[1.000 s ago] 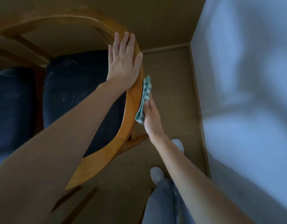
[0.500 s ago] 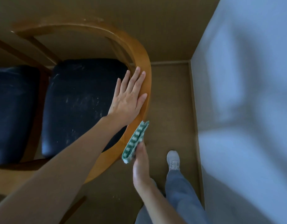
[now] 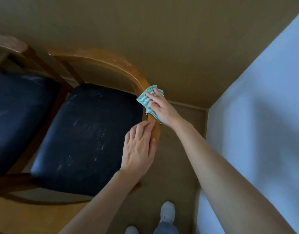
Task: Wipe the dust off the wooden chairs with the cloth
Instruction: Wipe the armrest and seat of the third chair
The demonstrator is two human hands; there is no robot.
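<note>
right now the right fingers (image 3: 153, 95) lie close together and nearly straight, pressing the cloth (image 3: 146, 100) flat on the rail (image 3: 111, 60) where it bends from the back down into the arm. the thumb is hidden, so i cannot tell whether it hooks under the wood. the folded cloth drapes over the top and outer face of the rail under the right hand (image 3: 160, 108). just below it, the left fingers (image 3: 145, 127) rest together, lightly bent, on the same rail. the thumb lies along its outer edge, and the left hand (image 3: 139, 146) seems to steady the chair (image 3: 142, 81) rather than grip it. the step in hand looks like wiping this rail. the next move probably calls for sliding the cloth along the curve with even pressure, and the left hand sits in the path if the stroke comes down. pale marks show on the worn top of the rail farther back and on the dark seat (image 3: 88, 135). a second chair (image 3: 12, 46) stands close on the left, apparently not yet reached. the wall (image 3: 263, 98) is near on the right.
</note>
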